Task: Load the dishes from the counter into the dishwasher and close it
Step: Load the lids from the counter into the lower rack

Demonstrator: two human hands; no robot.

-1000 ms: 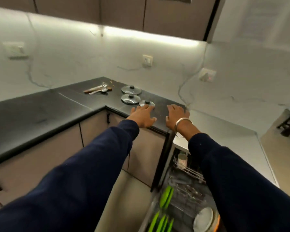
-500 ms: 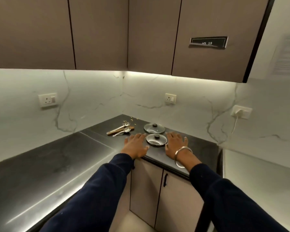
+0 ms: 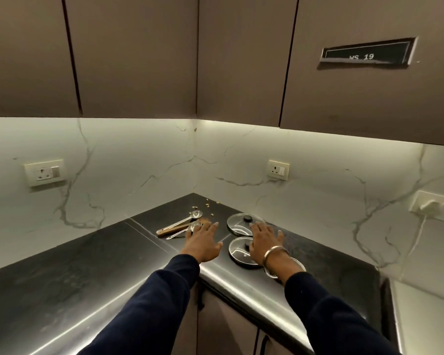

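Dishes awaiting the dishwasher lie in the corner of a black stone counter (image 3: pixel 62 272) as a person in dark blue sleeves reaches for them with both hands. Nearest, a steel ring-shaped piece (image 3: pixel 296 266), perhaps another lid, shows from under the right wrist, which wears a metal bangle (image 3: pixel 276 253). The right hand (image 3: pixel 264 239), fingers straight and grasping nothing, hovers over a glass pot lid with a black knob (image 3: pixel 237 251), apparently poised to take it. The left hand (image 3: pixel 203 242), likewise flat and released, stretches toward the spoons (image 3: pixel 182 225), its fingertips at the bowl of the nearer one; contact cannot be confirmed. A second glass lid (image 3: pixel 237 221) lies just beyond, with scattered crumbs (image 3: pixel 207 204) toward the corner. Wall sockets (image 3: pixel 45 172) flank the marble backsplash, and a label on the upper cabinet (image 3: pixel 367 53) reads "WS 19". The dishwasher itself is out of view.
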